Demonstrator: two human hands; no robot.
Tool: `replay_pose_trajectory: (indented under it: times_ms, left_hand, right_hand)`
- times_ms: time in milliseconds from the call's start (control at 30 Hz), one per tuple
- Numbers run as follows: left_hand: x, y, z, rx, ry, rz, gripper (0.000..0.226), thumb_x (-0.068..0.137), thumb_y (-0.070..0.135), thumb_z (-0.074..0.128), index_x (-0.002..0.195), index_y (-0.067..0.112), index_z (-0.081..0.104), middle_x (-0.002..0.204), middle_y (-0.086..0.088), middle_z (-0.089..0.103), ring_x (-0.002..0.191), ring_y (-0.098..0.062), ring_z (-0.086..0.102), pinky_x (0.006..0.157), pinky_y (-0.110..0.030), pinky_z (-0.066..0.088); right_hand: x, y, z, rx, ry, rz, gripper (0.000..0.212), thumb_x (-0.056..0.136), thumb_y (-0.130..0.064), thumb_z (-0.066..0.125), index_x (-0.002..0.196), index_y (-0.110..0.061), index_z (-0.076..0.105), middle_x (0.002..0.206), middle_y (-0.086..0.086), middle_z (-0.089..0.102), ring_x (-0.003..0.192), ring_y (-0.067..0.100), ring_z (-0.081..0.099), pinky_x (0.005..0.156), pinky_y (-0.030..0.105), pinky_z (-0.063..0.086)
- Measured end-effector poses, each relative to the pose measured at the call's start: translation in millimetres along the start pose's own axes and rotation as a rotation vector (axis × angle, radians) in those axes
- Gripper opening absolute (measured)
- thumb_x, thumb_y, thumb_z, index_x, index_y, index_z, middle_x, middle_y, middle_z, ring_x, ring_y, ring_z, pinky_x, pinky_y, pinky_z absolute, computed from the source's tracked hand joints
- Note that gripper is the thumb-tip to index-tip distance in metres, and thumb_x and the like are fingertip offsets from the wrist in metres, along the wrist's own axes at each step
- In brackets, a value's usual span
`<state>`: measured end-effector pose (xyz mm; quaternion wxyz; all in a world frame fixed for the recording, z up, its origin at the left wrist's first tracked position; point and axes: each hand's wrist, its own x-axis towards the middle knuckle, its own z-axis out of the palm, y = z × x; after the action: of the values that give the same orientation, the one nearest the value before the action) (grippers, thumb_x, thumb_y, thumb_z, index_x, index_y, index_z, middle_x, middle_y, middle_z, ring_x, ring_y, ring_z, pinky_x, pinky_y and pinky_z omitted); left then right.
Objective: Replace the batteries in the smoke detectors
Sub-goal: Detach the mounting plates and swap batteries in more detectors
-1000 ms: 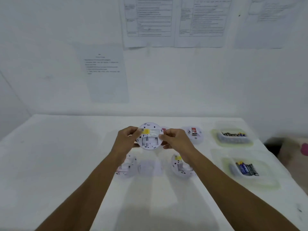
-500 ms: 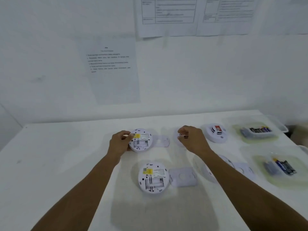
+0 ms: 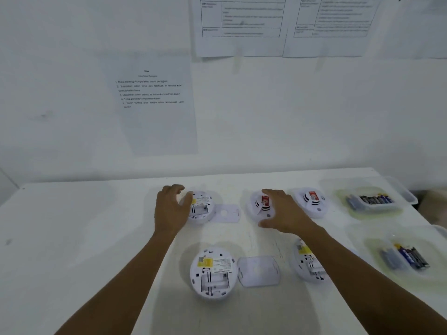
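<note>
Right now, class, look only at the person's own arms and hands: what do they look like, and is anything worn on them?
Two bare human arms enter from the bottom edge. The left arm and right arm show no sleeves as far as the frame reaches. The left hand and right hand have no gloves, and no watch, bracelet or ring can be seen, though the picture is soft.

White smoke detectors [image 3: 212, 272] bear yellow labels; two [image 3: 312, 201] show red stickers; table [image 3: 72, 238] white.
</note>
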<state>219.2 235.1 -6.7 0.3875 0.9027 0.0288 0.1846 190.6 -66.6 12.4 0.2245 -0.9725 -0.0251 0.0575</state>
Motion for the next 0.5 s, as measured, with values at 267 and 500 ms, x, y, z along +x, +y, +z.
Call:
replay_pose_trajectory:
  times_ms: [267, 500]
  left_hand:
    - [-9.6, 85.1, 75.8, 0.009, -0.479, 0.451, 0.057, 0.085, 0.04, 0.068, 0.135, 0.016, 0.052, 0.133, -0.006, 0.053, 0.125, -0.021, 0.043, 0.103, -0.028, 0.033]
    - [-23.4, 108.8, 124.8, 0.031, -0.63, 0.457, 0.08, 0.069, 0.051, 0.078, 0.133, 0.012, 0.051, 0.131, -0.005, 0.057, 0.124, -0.024, 0.049, 0.106, -0.027, 0.03]
  right_hand:
    - [-5.9, 25.4, -28.3, 0.118, -0.051, -0.072, 0.075, 0.085, -0.003, 0.062, 0.15, -0.016, 0.027, 0.146, 0.009, 0.044, 0.132, 0.021, 0.044, 0.1, 0.025, 0.037]
    - [-15.7, 51.6, -33.8, 0.151, 0.018, -0.131, 0.06, 0.089, 0.009, 0.045, 0.143, -0.016, 0.039, 0.127, 0.01, 0.058, 0.107, 0.018, 0.057, 0.093, 0.03, 0.049]
